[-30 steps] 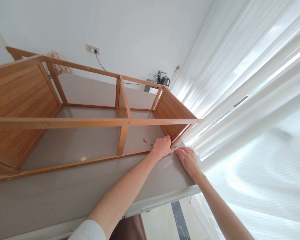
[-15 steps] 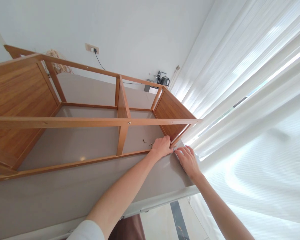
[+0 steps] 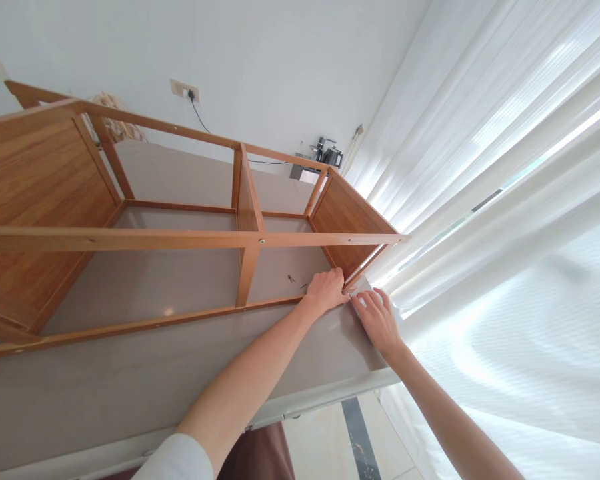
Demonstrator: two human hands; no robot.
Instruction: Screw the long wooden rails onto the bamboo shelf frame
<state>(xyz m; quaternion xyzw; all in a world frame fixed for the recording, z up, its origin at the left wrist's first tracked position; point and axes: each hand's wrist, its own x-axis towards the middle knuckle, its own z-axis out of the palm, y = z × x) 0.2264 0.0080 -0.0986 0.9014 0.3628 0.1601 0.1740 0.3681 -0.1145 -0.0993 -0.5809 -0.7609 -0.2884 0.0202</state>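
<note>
A long wooden shelf frame [image 3: 195, 240] with panelled ends and a middle divider stands on a grey tabletop [image 3: 130, 380]. At its near right lower corner, my left hand [image 3: 325, 291] is wrapped round the wood where the bottom rail meets the end post. Just right of that corner, my right hand [image 3: 377, 317] has its thumb and fingers pinched close to the post end. A thin dark bit shows at those fingertips, too small to name. Inside the right bay, a small screw [image 3: 291, 278] lies on the tabletop, with another small piece [image 3: 304, 285] beside my left hand.
White curtains [image 3: 480, 267] hang close along the right edge of the table. At the back stand a kettle [image 3: 333, 157] and a dark box-like stand. A wall socket [image 3: 185, 89] has a plug and black cord. Tiled floor [image 3: 315, 440] shows below the table's front edge.
The view has shifted slightly. Both hands stay at the same corner of the frame, with hardly any change in their grip.
</note>
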